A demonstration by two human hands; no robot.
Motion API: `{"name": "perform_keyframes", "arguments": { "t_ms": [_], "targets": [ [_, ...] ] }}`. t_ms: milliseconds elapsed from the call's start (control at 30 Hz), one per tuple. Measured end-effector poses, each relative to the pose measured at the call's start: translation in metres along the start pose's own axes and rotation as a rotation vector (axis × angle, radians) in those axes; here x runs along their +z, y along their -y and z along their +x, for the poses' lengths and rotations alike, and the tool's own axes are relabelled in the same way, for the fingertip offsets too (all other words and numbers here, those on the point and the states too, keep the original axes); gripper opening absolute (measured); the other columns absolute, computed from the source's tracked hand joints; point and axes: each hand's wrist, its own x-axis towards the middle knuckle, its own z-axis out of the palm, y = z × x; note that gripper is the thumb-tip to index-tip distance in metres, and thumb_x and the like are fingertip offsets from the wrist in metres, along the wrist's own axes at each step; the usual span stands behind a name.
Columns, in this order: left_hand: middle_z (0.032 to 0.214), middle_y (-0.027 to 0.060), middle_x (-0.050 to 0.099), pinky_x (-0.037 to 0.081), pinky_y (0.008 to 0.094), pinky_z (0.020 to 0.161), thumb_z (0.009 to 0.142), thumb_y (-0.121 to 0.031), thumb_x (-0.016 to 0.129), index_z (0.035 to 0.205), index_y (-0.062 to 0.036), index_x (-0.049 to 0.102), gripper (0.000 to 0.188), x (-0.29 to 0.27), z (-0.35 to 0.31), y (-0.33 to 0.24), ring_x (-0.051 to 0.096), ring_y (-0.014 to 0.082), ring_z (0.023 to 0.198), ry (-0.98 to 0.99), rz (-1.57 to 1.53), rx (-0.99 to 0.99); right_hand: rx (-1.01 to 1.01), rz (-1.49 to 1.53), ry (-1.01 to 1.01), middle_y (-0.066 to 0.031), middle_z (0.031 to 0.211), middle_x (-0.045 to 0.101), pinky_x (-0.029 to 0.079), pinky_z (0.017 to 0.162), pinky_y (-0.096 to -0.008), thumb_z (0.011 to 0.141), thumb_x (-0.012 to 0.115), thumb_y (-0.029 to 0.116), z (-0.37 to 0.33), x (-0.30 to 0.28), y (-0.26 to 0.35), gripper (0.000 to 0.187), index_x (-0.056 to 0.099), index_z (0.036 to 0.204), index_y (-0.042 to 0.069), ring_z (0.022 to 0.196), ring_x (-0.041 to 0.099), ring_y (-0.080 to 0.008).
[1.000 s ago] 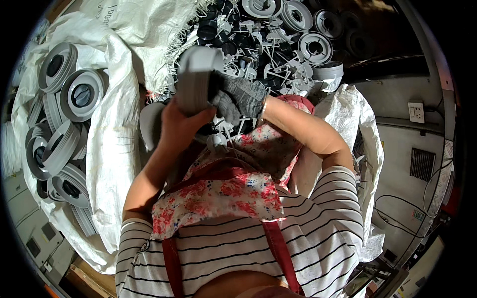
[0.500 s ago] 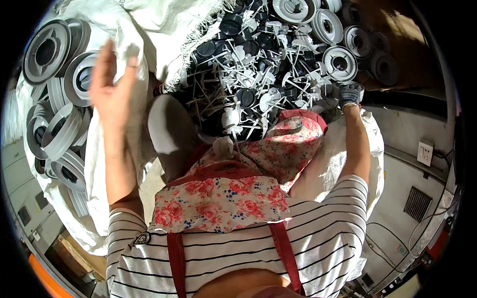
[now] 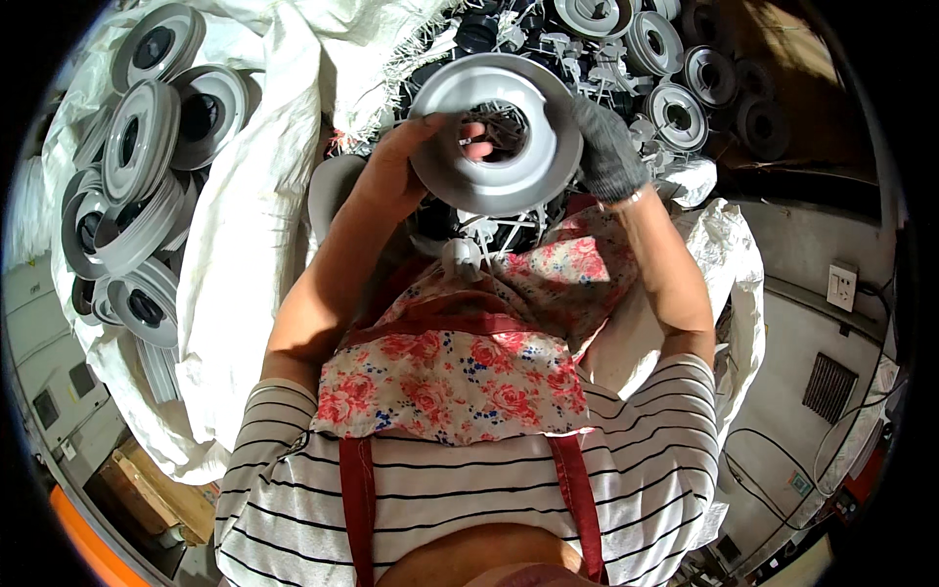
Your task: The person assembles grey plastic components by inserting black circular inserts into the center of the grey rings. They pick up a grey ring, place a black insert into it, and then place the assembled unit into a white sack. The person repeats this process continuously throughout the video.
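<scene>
A grey plastic ring (image 3: 540, 161), round and flanged with a wide central hole, is held up in front of me over the pile. My bare left hand (image 3: 406, 161) grips its left rim; some fingertips show through the hole. At the right rim is my right hand (image 3: 608, 152), in a dark grey knitted glove, closed on the edge and slightly blurred. Part of the right fingers is hidden by the ring. Beneath lies a heap of white stemmed plastic pieces (image 3: 489, 230) mixed with black round caps (image 3: 476, 34).
Stacks of similar grey rings (image 3: 142, 137) rest in a white woven sack (image 3: 259, 196) at left. More rings (image 3: 675, 117) sit at the far right of the heap. A wall socket (image 3: 841, 286) and cables are on the right.
My left hand has come from the left stacks to the middle, now gripping a ring. My right hand has moved left from the heap's right edge onto that ring. The left stacks look rearranged.
</scene>
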Motion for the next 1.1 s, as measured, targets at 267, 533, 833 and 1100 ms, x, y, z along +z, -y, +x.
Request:
{"name": "perform_keyframes", "arguments": {
  "t_ms": [267, 533, 833, 1100],
  "targets": [
    [0.089, 0.0127, 0.064, 0.052, 0.0328, 0.075, 0.087, -0.019, 0.054, 0.104, 0.0058, 0.057, 0.03, -0.04, -0.043, -0.024, 0.063, 0.0209, 0.078, -0.197, 0.211, 0.259, 0.406, -0.621, 0.484, -0.0273, 0.111, 0.06, 0.047, 0.09, -0.0399, 0.074, 0.064, 0.035, 0.001, 0.082, -0.098, 0.058, 0.056, 0.118, -0.003, 0.104, 0.058, -0.0394],
    [0.091, 0.0085, 0.064, 0.052, 0.0304, 0.072, 0.085, -0.012, 0.064, 0.106, 0.0043, 0.058, 0.027, -0.015, -0.054, -0.01, 0.063, 0.0166, 0.077, -0.253, 0.252, 0.144, -0.032, -0.689, -0.056, -0.0185, 0.105, 0.063, 0.048, 0.082, -0.0382, 0.073, 0.074, 0.038, -0.003, 0.06, 0.022, 0.049, 0.063, 0.104, 0.002, 0.098, 0.06, -0.0307],
    [0.094, 0.007, 0.063, 0.048, 0.0288, 0.078, 0.085, -0.021, 0.067, 0.106, 0.003, 0.058, 0.033, -0.007, -0.053, 0.011, 0.061, 0.0149, 0.085, -0.108, 0.236, 0.145, -0.041, -0.316, 0.095, -0.0227, 0.108, 0.057, 0.042, 0.094, -0.0408, 0.067, 0.075, 0.038, 0.001, 0.081, 0.09, 0.064, 0.055, 0.114, 0.0, 0.107, 0.052, -0.0367],
    [0.088, 0.0059, 0.063, 0.052, 0.0293, 0.065, 0.084, -0.021, 0.068, 0.103, 0.0016, 0.06, 0.031, -0.007, -0.063, -0.016, 0.062, 0.0139, 0.074, -0.073, 0.267, -0.087, -0.646, -0.694, 0.331, -0.0229, 0.113, 0.052, 0.037, 0.099, -0.0489, 0.068, 0.071, 0.03, -0.003, 0.076, 0.082, 0.066, 0.049, 0.122, 0.001, 0.108, 0.049, -0.04]
  ]
}}
